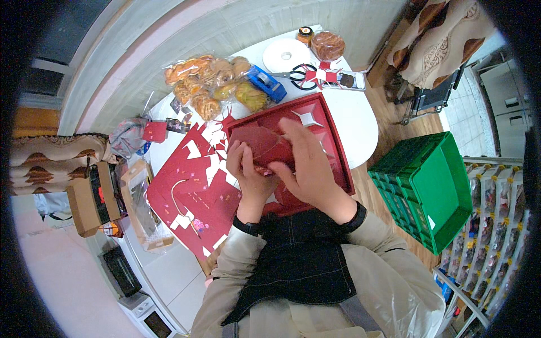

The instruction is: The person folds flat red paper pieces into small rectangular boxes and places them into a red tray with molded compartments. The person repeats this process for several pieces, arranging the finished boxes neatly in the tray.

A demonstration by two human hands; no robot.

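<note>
Both my hands hold a folded piece of dark red paper (260,143) above a white table (360,121). My left hand (248,172) grips its lower left side with the fingers curled around it. My right hand (304,163) lies over its right side, fingers pointing up and left. Under the hands lies a red tray (329,132) with raised edges and a white star-shaped cutout. To the left a large red paper sheet (194,197) shows cut-out holes and white scraps.
Bags of pastries (211,84), a blue tape dispenser (266,83), a white tape roll (286,54), scissors (301,76) and a jar (305,35) stand at the table's far side. A green crate (437,188) sits on the floor at right. Cardboard boxes (93,197) lie at left.
</note>
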